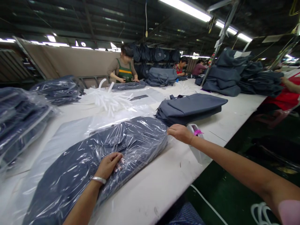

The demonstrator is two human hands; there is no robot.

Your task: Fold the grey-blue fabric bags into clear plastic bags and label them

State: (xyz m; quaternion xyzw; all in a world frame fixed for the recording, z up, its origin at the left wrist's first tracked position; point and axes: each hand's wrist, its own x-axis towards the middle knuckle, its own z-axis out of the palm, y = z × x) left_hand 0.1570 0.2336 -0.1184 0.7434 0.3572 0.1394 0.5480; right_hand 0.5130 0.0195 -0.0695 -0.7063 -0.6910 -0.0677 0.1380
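Note:
A dark blue-grey fabric bag [77,159] lies flat on the table inside a transparent plastic bag [140,150]. My left hand [110,164], with a silver bangle at its wrist, rests on the middle of it, fingers curled into the plastic; their tips are partly hidden. At the right end, my right hand [180,132] pinches the plastic bag's edge between thumb and fingers. Just beyond that hand lies another blue-grey fabric bag [192,106], unwrapped. A whitish box-like object [195,137] with a pink ribbon sits on the table behind my right wrist.
White strips [107,97] lie heaped across the table [145,190]. Plastic-wrapped bags [21,122] are stacked at the left. More fabric bags [222,75] pile up at the back right, near a metal post [217,47]. A co-worker [124,67] in a green apron stands opposite.

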